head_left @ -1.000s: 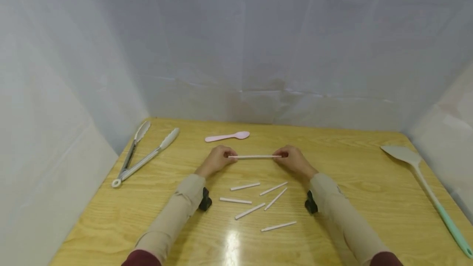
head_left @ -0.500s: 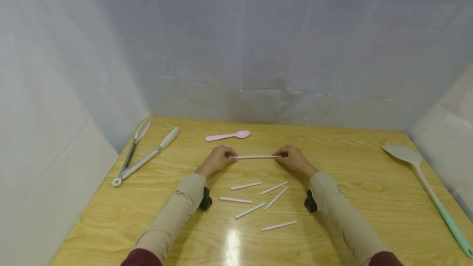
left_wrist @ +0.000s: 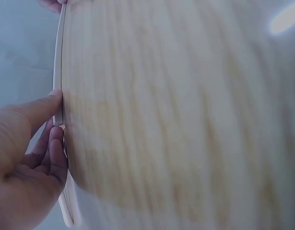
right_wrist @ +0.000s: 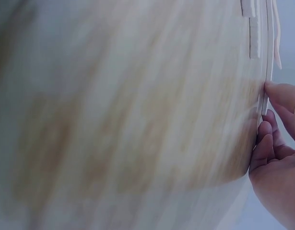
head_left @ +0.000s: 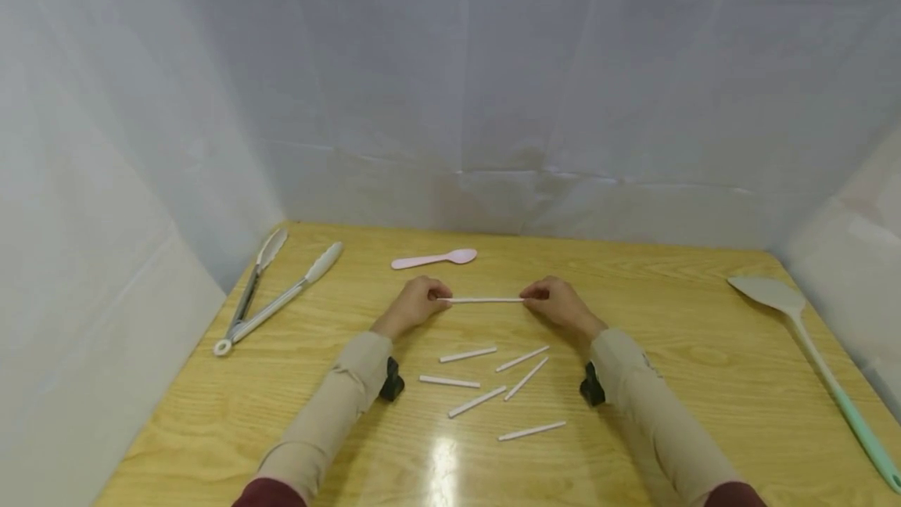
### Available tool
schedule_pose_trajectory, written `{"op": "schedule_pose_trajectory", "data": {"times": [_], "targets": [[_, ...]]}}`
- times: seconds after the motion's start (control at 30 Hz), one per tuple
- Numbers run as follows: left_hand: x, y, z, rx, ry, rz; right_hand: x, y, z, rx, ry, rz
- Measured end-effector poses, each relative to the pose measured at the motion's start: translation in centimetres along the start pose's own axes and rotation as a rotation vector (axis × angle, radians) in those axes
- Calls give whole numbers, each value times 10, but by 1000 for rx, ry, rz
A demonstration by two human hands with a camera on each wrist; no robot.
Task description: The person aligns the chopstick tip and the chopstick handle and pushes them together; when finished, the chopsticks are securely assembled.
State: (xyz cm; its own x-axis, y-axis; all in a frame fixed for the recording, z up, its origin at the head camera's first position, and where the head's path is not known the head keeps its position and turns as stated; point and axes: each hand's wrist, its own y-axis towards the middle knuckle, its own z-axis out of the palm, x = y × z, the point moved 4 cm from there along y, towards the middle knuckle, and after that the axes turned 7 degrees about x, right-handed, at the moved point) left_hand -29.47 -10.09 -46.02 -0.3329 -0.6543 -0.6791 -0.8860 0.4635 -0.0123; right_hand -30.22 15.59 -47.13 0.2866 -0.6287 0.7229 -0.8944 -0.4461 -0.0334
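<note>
Both hands hold one long, thin white stick (head_left: pixel 486 300) level between them, close over the wooden table (head_left: pixel 669 382). The left hand (head_left: pixel 415 307) pinches its left end between thumb and fingers. At the other end the right hand (head_left: pixel 561 309) pinches it the same way. In the left wrist view the stick (left_wrist: pixel 57 52) runs up from the left thumb tip toward the right fingers. Nearer the body, between the forearms, several shorter white sticks (head_left: pixel 477 402) lie scattered at different angles. A pink spoon (head_left: pixel 422 261) lies just beyond the left hand.
Open metal tongs (head_left: pixel 271 311) lie at the table's back left. Along the right edge rests a long spatula (head_left: pixel 770 294) with a green handle end. Pale sheeting (head_left: pixel 493 100) walls in the back and both sides. A dark wrist camera (head_left: pixel 390 380) sits on each sleeve.
The held stick's right end showed across the right fingers before; now it stops at the fingertips in the head view. Hands, loose sticks and utensils stay almost where they were.
</note>
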Motion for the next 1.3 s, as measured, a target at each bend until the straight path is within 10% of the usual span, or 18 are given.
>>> {"op": "schedule_pose_trajectory", "data": {"times": [0.97, 1.3], "targets": [[-4, -6, 2, -50, -80, -5, 3, -9, 0, -15, 139, 70], [-14, -20, -3, -82, -152, -18, 12, -18, -1, -51, 87, -25]]}}
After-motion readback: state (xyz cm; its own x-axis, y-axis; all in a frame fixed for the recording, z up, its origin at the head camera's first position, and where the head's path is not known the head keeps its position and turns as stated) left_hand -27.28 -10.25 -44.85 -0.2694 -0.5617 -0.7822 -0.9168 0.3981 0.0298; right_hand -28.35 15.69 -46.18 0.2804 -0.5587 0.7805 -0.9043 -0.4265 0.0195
